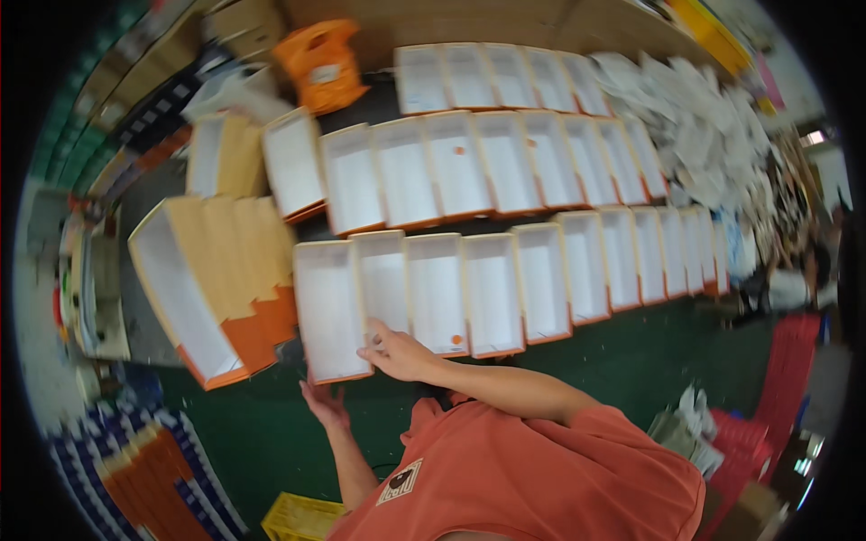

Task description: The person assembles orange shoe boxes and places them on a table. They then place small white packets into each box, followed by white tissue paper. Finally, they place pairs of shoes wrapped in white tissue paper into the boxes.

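An open box (327, 307), white inside with an orange outer edge, lies at the left end of the front row. My right hand (397, 352) is closed at its lower right corner, fingers bent over the edge. Just below the same box's front edge is my left hand (327, 406), palm up with its fingers apart; its fingertips are partly hidden at the box. Immediately to the right stands another open box (382, 279), whose lower part my right hand covers. A small orange dot (457, 340) shows inside a box farther along the row.
Two more rows of open boxes (354, 176) stand behind. Left are tilted, nested boxes (185, 288). An orange bag (323, 68) lies at the back, crumpled white paper (695, 117) at the back right. A yellow crate (302, 517) and stacked orange pieces (153, 478) sit below.
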The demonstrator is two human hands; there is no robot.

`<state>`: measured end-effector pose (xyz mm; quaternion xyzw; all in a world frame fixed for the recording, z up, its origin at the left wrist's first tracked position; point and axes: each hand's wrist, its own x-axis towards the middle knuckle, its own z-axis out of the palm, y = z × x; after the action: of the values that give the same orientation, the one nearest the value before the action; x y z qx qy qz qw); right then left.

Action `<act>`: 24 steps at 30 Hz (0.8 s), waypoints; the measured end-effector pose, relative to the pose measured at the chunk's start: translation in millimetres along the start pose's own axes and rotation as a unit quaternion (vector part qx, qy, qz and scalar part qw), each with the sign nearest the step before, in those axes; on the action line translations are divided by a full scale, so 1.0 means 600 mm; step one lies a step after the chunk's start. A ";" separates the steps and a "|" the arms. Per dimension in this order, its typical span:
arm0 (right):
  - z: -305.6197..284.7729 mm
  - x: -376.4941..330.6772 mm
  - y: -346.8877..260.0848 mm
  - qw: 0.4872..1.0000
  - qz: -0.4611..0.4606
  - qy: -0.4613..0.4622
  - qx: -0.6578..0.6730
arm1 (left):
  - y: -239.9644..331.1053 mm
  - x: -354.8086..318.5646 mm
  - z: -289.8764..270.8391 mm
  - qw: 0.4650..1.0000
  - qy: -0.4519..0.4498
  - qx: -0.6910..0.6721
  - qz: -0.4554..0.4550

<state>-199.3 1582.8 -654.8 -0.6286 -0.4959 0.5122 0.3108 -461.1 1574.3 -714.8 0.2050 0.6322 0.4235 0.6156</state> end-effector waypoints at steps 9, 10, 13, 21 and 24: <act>-0.428 -0.380 0.224 0.957 -0.019 0.286 0.037 | -0.060 0.089 -0.016 0.956 0.282 -0.046 -0.071; -0.463 -0.455 0.276 0.938 0.019 0.345 0.022 | -0.067 0.068 0.061 0.934 0.356 -0.007 -0.045; -0.556 -0.620 0.361 0.883 0.095 0.459 0.018 | -0.089 -0.025 0.208 0.905 0.355 0.177 0.152; -0.742 -0.810 0.507 0.800 0.150 0.576 0.075 | -0.157 -0.098 0.428 0.831 0.386 0.364 0.168; -0.847 -0.810 0.569 0.771 0.143 0.619 0.037 | -0.197 -0.104 0.590 0.654 0.349 0.430 0.515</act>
<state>397.0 1077.2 -655.4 -0.8615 -0.0815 0.0684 0.4964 -83.3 1560.1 -728.9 0.5767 0.7048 0.3936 -0.1250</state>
